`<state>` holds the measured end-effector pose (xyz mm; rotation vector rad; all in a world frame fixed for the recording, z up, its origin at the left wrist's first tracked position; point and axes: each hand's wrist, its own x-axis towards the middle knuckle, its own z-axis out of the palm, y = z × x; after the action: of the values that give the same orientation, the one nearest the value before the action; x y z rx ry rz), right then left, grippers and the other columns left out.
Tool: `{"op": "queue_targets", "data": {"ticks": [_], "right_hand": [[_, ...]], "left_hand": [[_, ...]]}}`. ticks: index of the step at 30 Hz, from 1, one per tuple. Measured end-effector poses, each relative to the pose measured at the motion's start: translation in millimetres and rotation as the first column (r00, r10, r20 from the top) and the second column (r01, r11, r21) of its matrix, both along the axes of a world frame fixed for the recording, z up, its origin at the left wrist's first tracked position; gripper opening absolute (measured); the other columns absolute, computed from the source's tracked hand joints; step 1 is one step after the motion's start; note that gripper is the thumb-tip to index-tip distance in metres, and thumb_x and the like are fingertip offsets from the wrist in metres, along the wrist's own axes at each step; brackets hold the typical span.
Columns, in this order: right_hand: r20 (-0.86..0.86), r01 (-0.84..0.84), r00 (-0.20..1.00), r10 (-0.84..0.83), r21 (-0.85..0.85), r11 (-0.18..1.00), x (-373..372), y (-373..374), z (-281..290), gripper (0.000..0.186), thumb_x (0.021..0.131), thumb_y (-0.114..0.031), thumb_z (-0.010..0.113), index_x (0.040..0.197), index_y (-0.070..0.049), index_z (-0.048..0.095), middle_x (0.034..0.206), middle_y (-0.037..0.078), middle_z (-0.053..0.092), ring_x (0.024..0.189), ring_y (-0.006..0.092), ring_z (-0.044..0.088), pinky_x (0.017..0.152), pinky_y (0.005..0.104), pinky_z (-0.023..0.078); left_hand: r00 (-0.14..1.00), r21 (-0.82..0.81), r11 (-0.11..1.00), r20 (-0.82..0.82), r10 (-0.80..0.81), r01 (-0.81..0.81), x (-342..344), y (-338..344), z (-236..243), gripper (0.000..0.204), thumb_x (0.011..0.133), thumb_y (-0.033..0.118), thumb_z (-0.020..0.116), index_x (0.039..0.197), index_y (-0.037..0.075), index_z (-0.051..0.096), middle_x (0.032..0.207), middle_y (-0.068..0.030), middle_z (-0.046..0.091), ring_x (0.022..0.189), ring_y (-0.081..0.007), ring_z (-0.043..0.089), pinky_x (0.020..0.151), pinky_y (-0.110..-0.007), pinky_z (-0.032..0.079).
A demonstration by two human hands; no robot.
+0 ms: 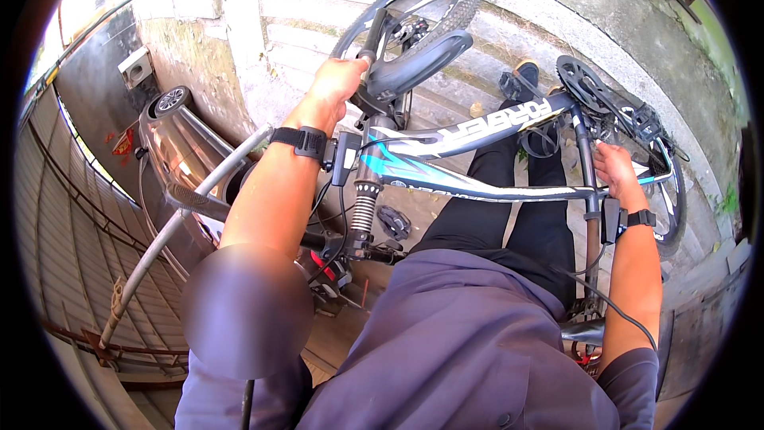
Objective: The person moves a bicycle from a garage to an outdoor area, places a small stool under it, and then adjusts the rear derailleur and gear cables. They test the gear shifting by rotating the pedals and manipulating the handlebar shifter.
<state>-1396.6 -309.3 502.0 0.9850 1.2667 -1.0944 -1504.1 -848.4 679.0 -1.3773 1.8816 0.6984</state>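
Observation:
A bicycle (477,139) with a white, black and blue frame lies across in front of me, wheels away, handlebar and saddle (585,330) close to my body. My left hand (334,87) is closed around a black part of the front fork, beside the front wheel (458,0) and black mudguard (426,64). At the rear, my right hand (614,169) is beside the seat tube (586,155), its fingers loosely stretched; whether they touch the frame is unclear. The crankset (581,84) and rear wheel (675,207) are beyond that hand. Both wrists wear black straps.
Left of me stands a brown-bronze vehicle (179,151) with a metal pole (147,263) slanting before it. A corrugated metal sheet (87,215) fills the far left. Concrete slabs (302,24) lie past the front wheel. My shoe (525,76) shows beneath the frame.

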Motion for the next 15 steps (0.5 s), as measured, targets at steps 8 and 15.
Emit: {"op": "queue_targets", "data": {"ticks": [8, 15], "right_hand": [[0.064, -0.108, 0.992, 0.107, 0.019, 0.994, -4, -18, 8, 0.025, 0.098, -0.028, 0.06, 0.086, -0.005, 0.06, 0.065, -0.002, 0.052, 0.051, 0.0124, 0.049, 0.044, 0.0302, 0.037], [0.066, -0.325, 0.944, 0.322, 0.029, 0.945, 0, -31, 4, 0.029, 0.093, -0.024, 0.065, 0.089, 0.004, 0.061, 0.067, 0.009, 0.059, 0.053, 0.0234, 0.061, 0.046, 0.0393, 0.046]], "left_hand": [[0.996, -0.011, 0.997, 0.043, 0.08, -0.08, 10, -4, -12, 0.037, 0.09, 0.027, 0.068, 0.105, -0.006, 0.066, 0.083, -0.0119, 0.066, 0.063, -0.0173, 0.056, 0.052, -0.038, 0.04], [0.985, 0.024, 0.984, 0.001, 0.175, -0.175, 24, 17, -2, 0.024, 0.092, 0.015, 0.066, 0.102, -0.006, 0.065, 0.085, -0.0089, 0.066, 0.065, -0.019, 0.063, 0.06, -0.036, 0.055]]}}
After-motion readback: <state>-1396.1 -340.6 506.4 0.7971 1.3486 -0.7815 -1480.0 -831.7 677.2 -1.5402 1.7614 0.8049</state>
